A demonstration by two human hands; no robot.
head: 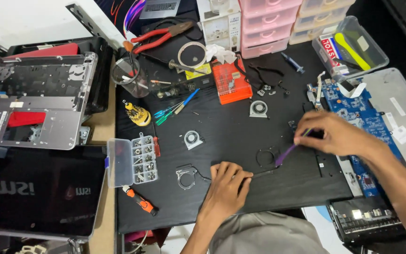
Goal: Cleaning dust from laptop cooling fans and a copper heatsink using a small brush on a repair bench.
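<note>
slim purple pry tool (285,153), tilted

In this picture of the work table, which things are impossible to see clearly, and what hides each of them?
Head view, the only one:
- Tip of the purple tool: motion blur; its contact with the black panel is unclear.
- Fingers of the right hand: blurred, so the grip is uncertain.
- Panel area under the left hand: covered by the palm.
- Blue circuit board: partly behind the right forearm.
- Screws in the parts box: too small.
</note>
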